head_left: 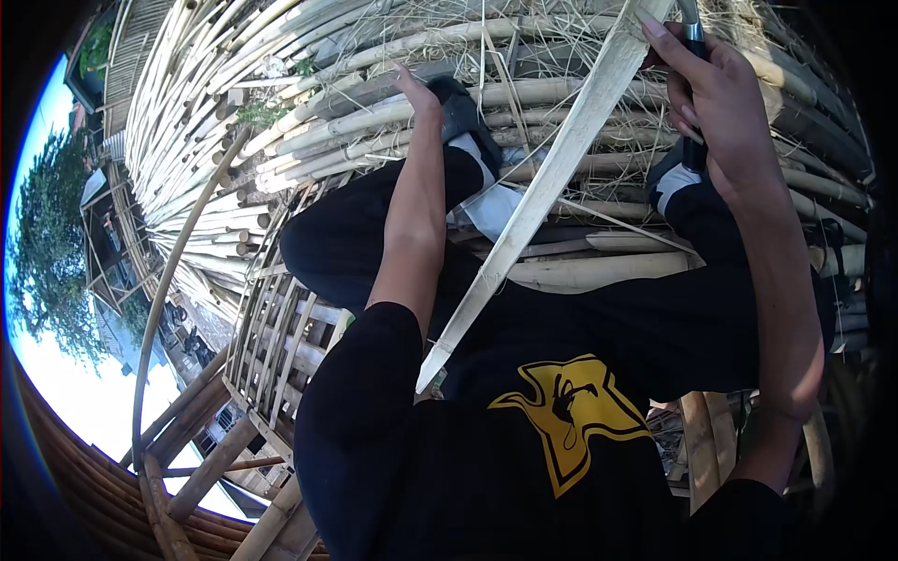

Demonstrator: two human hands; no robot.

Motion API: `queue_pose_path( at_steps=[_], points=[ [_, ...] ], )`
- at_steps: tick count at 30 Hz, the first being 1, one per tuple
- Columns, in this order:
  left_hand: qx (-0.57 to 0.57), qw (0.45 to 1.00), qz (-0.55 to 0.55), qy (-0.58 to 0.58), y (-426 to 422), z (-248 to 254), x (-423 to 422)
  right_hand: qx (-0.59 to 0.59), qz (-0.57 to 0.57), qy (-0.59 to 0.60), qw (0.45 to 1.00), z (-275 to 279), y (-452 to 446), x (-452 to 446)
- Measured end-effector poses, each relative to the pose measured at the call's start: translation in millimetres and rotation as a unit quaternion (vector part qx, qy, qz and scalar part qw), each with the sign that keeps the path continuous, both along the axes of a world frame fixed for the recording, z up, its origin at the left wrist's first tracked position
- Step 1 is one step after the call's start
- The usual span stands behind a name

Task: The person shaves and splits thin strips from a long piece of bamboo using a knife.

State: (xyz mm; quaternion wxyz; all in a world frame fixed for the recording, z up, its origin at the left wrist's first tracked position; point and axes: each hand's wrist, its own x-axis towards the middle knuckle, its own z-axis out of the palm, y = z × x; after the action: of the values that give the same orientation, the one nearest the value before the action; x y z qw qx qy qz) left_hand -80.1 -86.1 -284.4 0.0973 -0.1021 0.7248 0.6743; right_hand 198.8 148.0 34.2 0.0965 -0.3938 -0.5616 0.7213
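Note:
My right hand (725, 107) is closed round the black handle (694, 154) of a tool with a metal upper part, its blade cut off by the top edge. The thumb and a fingertip touch the upper end of a long, pale split bamboo strip (552, 182). This strip slants down left across my lap, its narrow end beside my left upper arm. My left hand (416, 92) is raised over the bamboo poles, away from the strip. One finger or thumb is stretched out, and nothing shows in the hand.
Bamboo poles (383, 117) with scattered shavings (617, 117) lie beyond my legs. A woven bamboo frame (290, 346) stands at the left, near a curved pole (178, 252). More poles (700, 439) show at lower right. Both my shoes are among the poles.

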Motion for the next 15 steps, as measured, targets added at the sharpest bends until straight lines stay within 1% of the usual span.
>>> queue_pose_path(
  at_steps=[1, 2, 3, 4, 5, 6, 7, 8, 9, 10, 11, 12, 13, 14, 15],
  points=[
    [0.07, 0.987, -0.107, 0.098, 13, 22, -11, -0.006, -0.015, 0.007, 1.0, 0, -1, -1],
    [-0.028, 0.974, -0.173, 0.142, 23, 45, -14, -0.01, -0.032, 0.015, 0.999, 1, 0, -2],
    [-0.121, 0.946, -0.228, 0.194, 34, 72, -16, -0.015, -0.049, 0.023, 0.998, 1, -1, -2],
    [-0.226, 0.935, -0.184, 0.203, 43, 87, -14, -0.017, -0.046, 0.024, 0.998, 0, 0, -1],
    [-0.326, 0.911, -0.138, 0.212, 49, 96, -11, -0.015, -0.022, 0.025, 0.999, -5, 3, 2],
    [-0.477, 0.867, -0.085, 0.116, 52, 103, 2, -0.008, 0.001, 0.027, 1.0, -7, 5, 4],
    [-0.54, 0.84, -0.046, 0.02, 54, 92, 11, -0.004, 0.0, 0.032, 0.999, -7, 6, 4],
    [-0.565, 0.82, -0.063, -0.065, 55, 73, 27, -0.005, 0.006, 0.025, 1.0, -7, 5, 4],
    [-0.471, 0.841, -0.254, -0.081, 58, 68, 39, -0.005, 0.012, 0.018, 1.0, -7, 4, 5],
    [-0.325, 0.84, -0.419, -0.117, 61, 62, 52, 0.008, 0.011, 0.003, 1.0, -4, 2, 5],
    [-0.176, 0.814, -0.55, -0.059, 69, 62, 73, 0.012, 0.011, 0.005, 1.0, -4, 6, 5],
    [0.02, 0.85, -0.512, -0.119, 87, 77, 89, 0.007, 0.008, 0.008, 1.0, -5, 7, 6],
    [0.212, 0.851, -0.448, -0.177, 98, 90, 101, -0.003, 0.008, 0.01, 1.0, -7, 5, 9],
    [0.098, 0.89, -0.435, -0.101, 99, 83, 97, 0.008, 0.019, 0.018, 1.0, -7, 7, 11],
    [-0.017, 0.909, -0.416, -0.018, 102, 80, 87, 0.003, 0.023, 0.02, 1.0, -5, 4, 10]
  ],
)
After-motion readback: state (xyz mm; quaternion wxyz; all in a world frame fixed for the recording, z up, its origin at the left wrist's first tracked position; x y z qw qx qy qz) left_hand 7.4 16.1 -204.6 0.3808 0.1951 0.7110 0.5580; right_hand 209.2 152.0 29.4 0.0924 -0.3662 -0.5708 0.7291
